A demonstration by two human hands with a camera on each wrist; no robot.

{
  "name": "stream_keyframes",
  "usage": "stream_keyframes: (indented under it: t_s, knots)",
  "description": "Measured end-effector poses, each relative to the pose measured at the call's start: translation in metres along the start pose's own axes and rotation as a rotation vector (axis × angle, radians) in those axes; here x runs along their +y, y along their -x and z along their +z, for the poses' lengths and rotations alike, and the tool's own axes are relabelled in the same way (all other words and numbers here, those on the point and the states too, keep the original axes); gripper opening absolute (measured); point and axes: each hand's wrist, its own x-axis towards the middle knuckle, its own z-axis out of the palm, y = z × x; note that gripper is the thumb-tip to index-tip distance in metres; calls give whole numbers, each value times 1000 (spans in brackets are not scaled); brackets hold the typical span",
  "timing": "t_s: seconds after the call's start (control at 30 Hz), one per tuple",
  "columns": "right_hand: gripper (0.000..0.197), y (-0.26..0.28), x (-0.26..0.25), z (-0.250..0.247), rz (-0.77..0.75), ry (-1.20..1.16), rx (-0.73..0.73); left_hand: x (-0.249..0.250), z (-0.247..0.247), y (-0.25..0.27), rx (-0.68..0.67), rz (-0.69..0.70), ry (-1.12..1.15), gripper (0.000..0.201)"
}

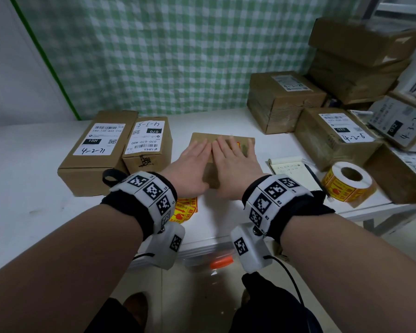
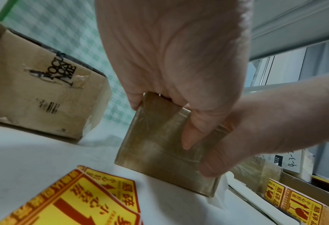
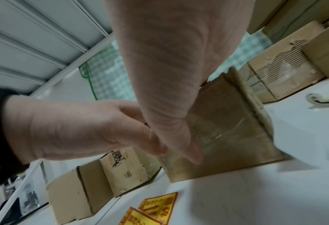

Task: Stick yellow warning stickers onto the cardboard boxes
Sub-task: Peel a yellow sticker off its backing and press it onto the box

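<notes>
Both hands lie flat, side by side, at the centre of the head view: the left hand [image 1: 190, 162] and the right hand [image 1: 233, 159] press with straight fingers on the top of a small taped cardboard box [image 1: 222, 138], gripping nothing. A yellow sticker [image 1: 237, 144] shows between the right fingers, apparently being smoothed down. The box sits on the white table [image 1: 34, 169] mid-frame, between labelled boxes at left and a stack at right. It looks light and stiff, its glossy tape likely slippery, so it is best taken by its side walls, not the top. Loose stickers [image 1: 185, 210] lie lower centre beneath the left wrist; these are thin and floppy, best lifted by a corner. The sticker roll [image 1: 347, 182] stands at the right.
</notes>
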Motion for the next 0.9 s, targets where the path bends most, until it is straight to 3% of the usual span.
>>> stream_keyframes:
  t_s: [0.3, 0.43, 0.57, 0.67, 0.8, 0.9]
  knots:
    - [103, 14, 23, 0, 122, -73, -30, 7, -3, 8, -38, -35, -8, 95]
    - [109, 12, 37, -9, 275, -536, -7, 2, -1, 14, 7, -8, 51, 94]
    - [88, 5, 49, -11, 410, -850, -1, 1, 0, 20, 163, -32, 160, 79]
    - [65, 0, 48, -9, 419, -1047, -31, -4, -3, 20, 266, -198, 268, 62]
    - [55, -9, 47, -11, 357, -1199, 76, -16, -9, 11, 227, -219, 417, 78]
    - [55, -22, 45, -12, 308, -1182, 247, -16, -16, -3, 297, -247, 396, 70]
